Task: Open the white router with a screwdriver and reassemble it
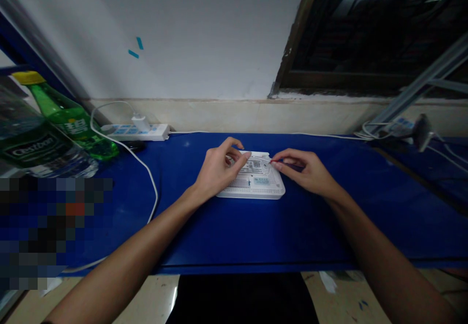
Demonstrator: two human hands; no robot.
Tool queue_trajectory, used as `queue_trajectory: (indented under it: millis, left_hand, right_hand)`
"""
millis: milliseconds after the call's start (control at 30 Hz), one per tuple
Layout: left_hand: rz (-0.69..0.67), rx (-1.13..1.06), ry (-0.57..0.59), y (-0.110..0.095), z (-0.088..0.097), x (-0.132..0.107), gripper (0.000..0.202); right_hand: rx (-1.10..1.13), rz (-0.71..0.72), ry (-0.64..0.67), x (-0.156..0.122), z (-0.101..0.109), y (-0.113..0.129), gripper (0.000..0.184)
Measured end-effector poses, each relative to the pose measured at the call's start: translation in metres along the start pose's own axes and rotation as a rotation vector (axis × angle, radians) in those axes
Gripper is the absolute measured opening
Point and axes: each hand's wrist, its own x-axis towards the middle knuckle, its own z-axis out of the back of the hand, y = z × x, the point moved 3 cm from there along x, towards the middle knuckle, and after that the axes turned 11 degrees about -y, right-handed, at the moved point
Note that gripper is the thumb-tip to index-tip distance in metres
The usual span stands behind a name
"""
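Observation:
A flat white plastic device [261,186] lies underside up on the blue table [256,231], its vent holes and labels showing. My left hand [218,169] rests on its left end, fingers curled and pressing it down. My right hand [305,170] pinches a thin screwdriver [263,159] whose metal tip reaches the device's top near the far edge.
At the left stand a green bottle [68,119] and a clear water bottle [32,151]. A white power strip [137,131] with a charger lies by the wall, its white cable [148,177] looping across the table. More cables and a metal frame sit at the right [402,124].

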Motion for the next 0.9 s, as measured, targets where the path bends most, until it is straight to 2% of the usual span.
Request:
queue_trajectory:
  millis: [133,267,433,533,700,900]
  left_hand:
    - [-0.055,0.069,0.035,0.002,-0.001,-0.003,0.017]
    - [-0.164,0.192,0.098,0.0,-0.005,-0.008,0.021]
    - [-0.384,0.344,0.274,-0.008,-0.01,-0.013,0.031]
    - [-0.467,0.407,0.375,-0.009,-0.013,-0.017,0.04]
    - [-0.468,0.473,0.453,-0.004,-0.017,-0.02,0.048]
    - [-0.457,0.467,0.476,-0.005,-0.019,-0.021,0.047]
  right_hand:
    - [0.065,-0.072,-0.051,0.002,0.007,-0.01,0.029]
    - [-0.012,-0.073,-0.084,0.005,0.015,-0.014,0.03]
    - [-0.084,-0.107,-0.143,0.009,0.041,-0.024,0.033]
    - [-0.118,-0.138,-0.148,0.011,0.061,-0.036,0.038]
    - [-0.222,-0.195,-0.055,0.009,0.083,-0.053,0.034]
    - [-0.162,-0.241,-0.009,0.006,0.09,-0.058,0.038]
